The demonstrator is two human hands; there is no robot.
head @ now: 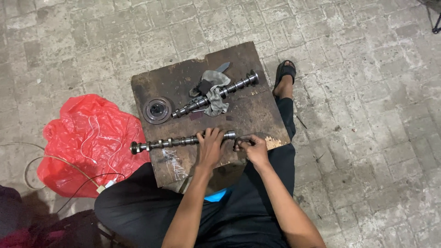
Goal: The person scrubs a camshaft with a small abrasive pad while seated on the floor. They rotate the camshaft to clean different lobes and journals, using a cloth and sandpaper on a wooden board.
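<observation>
Left hand (210, 146): closed around the near camshaft (177, 141) on the surface (257, 110).
Right hand (253, 149): pinching a small tool (240, 142) at the shaft's end.

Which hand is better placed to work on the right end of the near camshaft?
Probably the right hand: it holds a small tool just beside that end of the near camshaft. The left hand grips the shaft on the wooden board, steadying it.

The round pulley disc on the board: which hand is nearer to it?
Left. The left hand grips the near camshaft, below and right of the pulley disc. The right hand sits farther right, past the shaft's end.
</observation>
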